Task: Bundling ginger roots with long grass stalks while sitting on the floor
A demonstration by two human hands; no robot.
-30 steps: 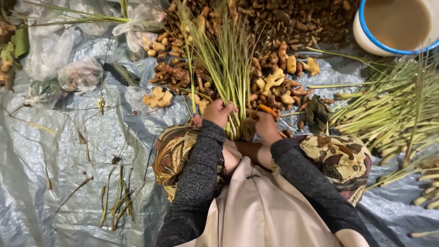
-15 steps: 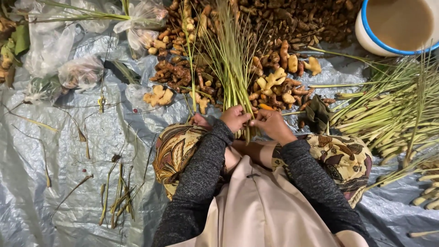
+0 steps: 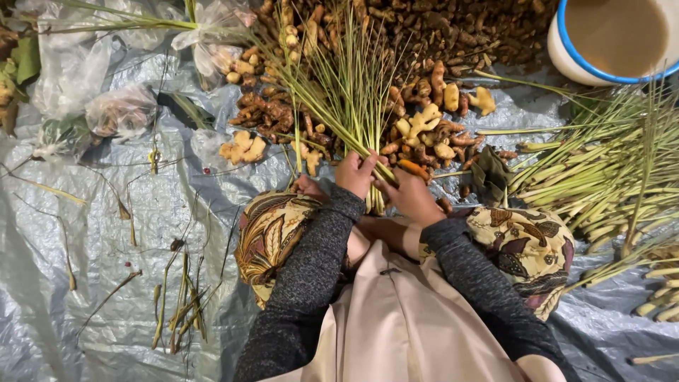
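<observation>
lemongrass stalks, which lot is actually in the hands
The upright bundle of lemongrass in the middle, gripped at its base by the left hand and right hand. The lemongrass pile at right lies untouched.

Green lemongrass stalks [image 3: 351, 99], orange-brown roots [image 3: 424, 134], silver-grey tarp [image 3: 85, 247], white bucket [image 3: 612, 42] w/ blue rim.

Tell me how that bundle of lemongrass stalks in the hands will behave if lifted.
The lemongrass bundle probably stays stiff near the thick bases under the left hand and right hand. Its thin tips fan out, so they likely flop. Loose stalks may slip free.
</observation>
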